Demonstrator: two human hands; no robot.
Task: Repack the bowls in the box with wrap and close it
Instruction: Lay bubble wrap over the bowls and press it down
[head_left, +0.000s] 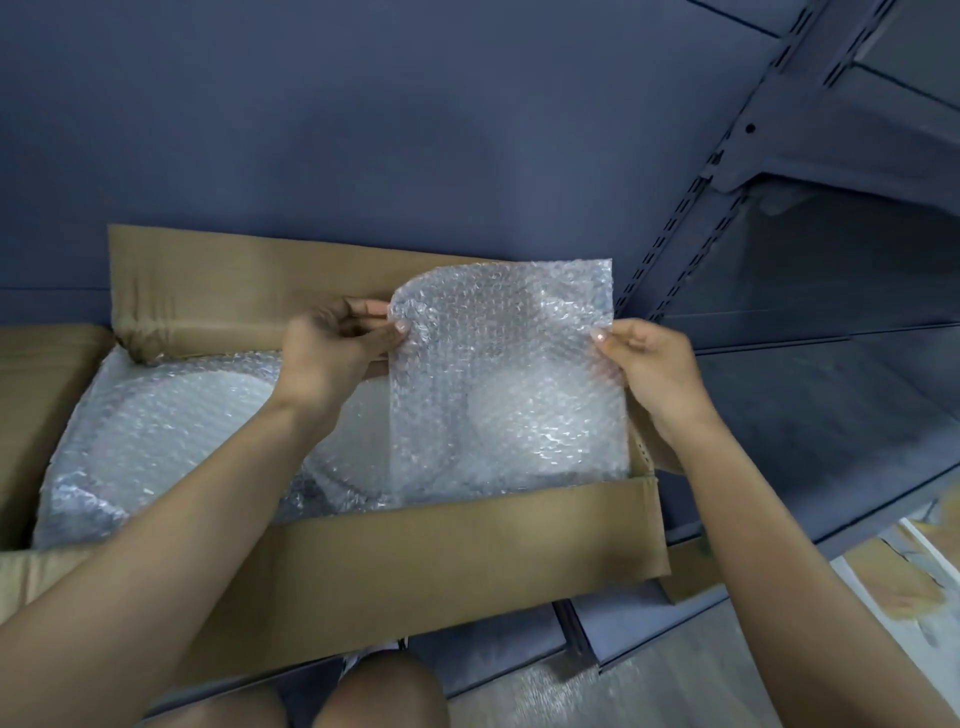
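Both hands' fingers (400, 328) pinching wrap (504, 374)

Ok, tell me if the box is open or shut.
Open. The box has its back flap standing up and its front flap folded outward, with bubble wrap showing inside.

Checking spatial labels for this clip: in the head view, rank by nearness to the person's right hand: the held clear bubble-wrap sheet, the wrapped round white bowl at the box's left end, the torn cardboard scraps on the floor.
1. Clear bubble-wrap sheet: pinched by the right hand.
2. Torn cardboard scraps: floor, lower right.
3. Wrapped round white bowl: box's far left end.
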